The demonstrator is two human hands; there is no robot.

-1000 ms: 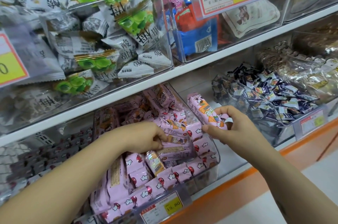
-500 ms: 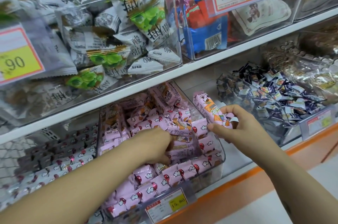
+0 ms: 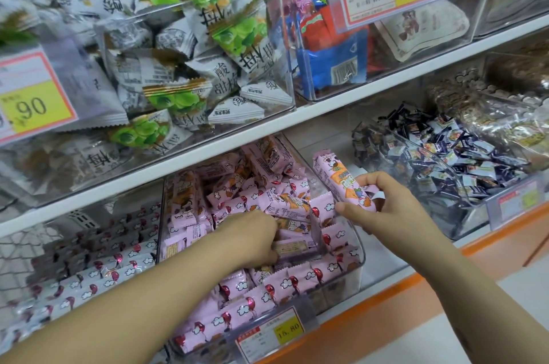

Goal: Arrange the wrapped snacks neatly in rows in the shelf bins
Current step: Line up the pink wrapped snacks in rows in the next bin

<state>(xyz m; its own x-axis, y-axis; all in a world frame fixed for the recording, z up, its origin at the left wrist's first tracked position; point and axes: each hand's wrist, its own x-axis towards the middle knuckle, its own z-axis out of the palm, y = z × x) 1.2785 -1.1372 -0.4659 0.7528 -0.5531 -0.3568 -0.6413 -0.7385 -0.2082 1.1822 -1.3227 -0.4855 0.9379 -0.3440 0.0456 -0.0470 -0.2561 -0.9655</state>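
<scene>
Left hand [image 3: 252,236] and right hand [image 3: 386,206] grip pink snacks [image 3: 341,182].

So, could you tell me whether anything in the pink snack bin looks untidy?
The front rows lie neat, but the packs behind are jumbled at mixed angles. The left hand reaches into that heap; the right hand holds one pack at the bin's right wall.
</scene>
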